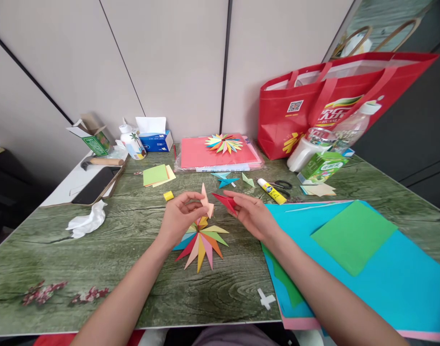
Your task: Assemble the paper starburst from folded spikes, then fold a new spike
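Note:
My left hand (180,216) is closed in a pinch on a pale pink folded paper point (206,202), held upright just above a multicoloured paper star (202,240) lying on the green table. My right hand (250,214) pinches a red folded paper point (225,202), its tip aimed left toward the pink one. The two pieces are close, a small gap between them. Part of the star's left side is hidden by my left hand.
A finished paper star (224,143) lies on red sheets (198,154) at the back. Glue stick (271,191), scissors (283,185), folded blue and green pieces (225,180), a sticky note pad (157,175), crumpled tissue (86,222), a red bag (328,101), and large blue and green sheets (353,235) at right.

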Motion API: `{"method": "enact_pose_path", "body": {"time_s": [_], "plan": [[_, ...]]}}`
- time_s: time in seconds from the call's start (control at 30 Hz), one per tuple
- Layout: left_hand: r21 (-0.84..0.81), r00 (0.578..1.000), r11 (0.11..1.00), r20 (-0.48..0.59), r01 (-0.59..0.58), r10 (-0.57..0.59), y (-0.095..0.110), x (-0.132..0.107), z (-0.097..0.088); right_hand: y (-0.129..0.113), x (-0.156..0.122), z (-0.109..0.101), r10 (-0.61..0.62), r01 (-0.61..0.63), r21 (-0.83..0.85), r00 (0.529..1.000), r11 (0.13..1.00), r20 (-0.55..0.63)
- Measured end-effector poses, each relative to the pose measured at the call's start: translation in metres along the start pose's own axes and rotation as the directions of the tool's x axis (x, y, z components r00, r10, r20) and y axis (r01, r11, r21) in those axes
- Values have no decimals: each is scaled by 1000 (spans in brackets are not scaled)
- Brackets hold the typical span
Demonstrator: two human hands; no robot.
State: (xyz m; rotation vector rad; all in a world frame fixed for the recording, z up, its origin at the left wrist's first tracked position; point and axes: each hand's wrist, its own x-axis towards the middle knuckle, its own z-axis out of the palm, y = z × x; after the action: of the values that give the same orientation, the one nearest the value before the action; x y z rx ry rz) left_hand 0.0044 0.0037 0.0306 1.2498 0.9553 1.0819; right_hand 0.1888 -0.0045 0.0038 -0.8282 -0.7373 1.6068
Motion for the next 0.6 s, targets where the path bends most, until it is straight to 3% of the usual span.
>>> {"method": "enact_pose_path", "body": {"time_s": [0.33, 0.6], "plan": [[36, 1000, 999, 5, 2, -2, 0, -2, 4, 0, -1, -1, 86, -89, 37, 993, 995, 83], [24, 1000, 1000, 23, 12, -12, -2, -3, 4, 4, 0, -4, 119, -126, 82, 989, 989, 83]]}}
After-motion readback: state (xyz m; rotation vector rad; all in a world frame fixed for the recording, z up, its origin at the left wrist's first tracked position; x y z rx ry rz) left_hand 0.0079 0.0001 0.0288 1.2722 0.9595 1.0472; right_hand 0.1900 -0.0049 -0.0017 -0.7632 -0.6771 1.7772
